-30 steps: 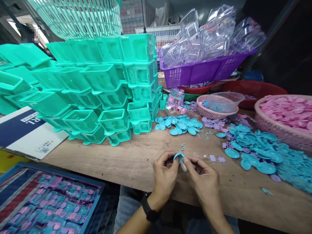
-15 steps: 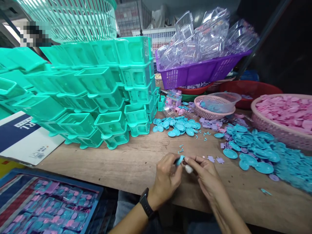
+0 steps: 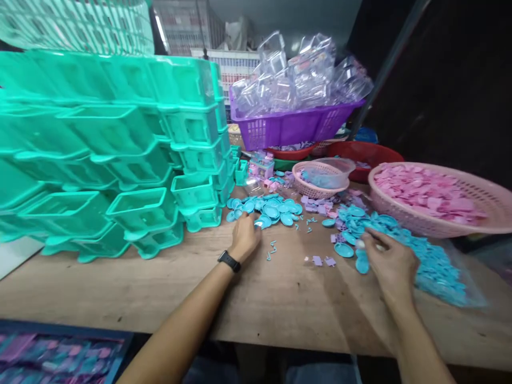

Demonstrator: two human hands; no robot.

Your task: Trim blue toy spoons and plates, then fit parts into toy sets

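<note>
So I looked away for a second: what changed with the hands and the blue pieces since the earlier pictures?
The hands have parted. The left hand went forward to the small pile of blue discs, resting at its edge. The right hand swung right to the big blue heap. The blue disc they held together no longer shows between them. The teal tubs and pink basket look unmoved.

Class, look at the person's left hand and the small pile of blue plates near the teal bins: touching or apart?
Touching. The head view shows the left hand with its fingertips resting on the near edge of the small pile of blue plates, no gap showing.
</note>
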